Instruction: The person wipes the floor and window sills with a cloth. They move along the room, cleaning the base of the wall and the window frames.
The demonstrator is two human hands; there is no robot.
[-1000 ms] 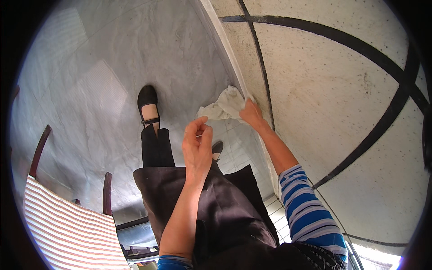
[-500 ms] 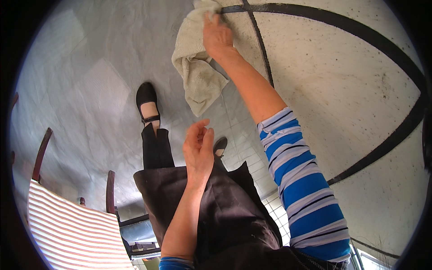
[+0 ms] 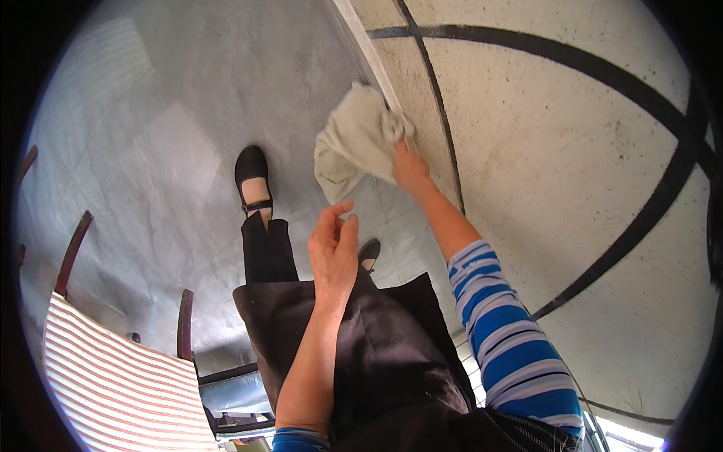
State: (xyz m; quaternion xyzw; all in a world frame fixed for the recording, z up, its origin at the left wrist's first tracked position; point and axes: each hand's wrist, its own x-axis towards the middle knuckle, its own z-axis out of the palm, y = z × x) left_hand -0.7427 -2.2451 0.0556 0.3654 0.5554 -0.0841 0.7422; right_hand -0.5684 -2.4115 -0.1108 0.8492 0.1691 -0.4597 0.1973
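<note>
Downward view of a person standing on a grey marbled floor [image 3: 173,83], with both hands in front of the body. The right hand [image 3: 412,169] is closed on a pale, off-white cloth [image 3: 354,139], gripping it at its right-hand end; the fingertips are partly lost in folds and slight blur, so the exact placement of each finger is hard to make out. The cloth hangs in loose folds to the left of this hand, beyond the left hand, at the border between the floor and a pale, speckled panel [image 3: 557,158]. It overlaps a white strip [image 3: 367,45] that edges the panel; whether it presses against the strip cannot be told from this angle. Black bands [image 3: 553,54], one broad and curved, cross the panel. The left hand [image 3: 334,252] is held in front of a dark apron [image 3: 392,343], its fingers loosely bent and slightly parted, near the lower corner of the cloth but apart from it. The right arm wears a sleeve [image 3: 520,354] striped in blue, white and black, pushed up to about the elbow. Below the hands: a black strapped shoe [image 3: 251,167] beneath a black trouser leg [image 3: 269,252], and a second shoe [image 3: 369,250], partly covered. Lower left: a striped fabric [image 3: 120,377] in white and brown, beside dark upright posts [image 3: 184,324].
</note>
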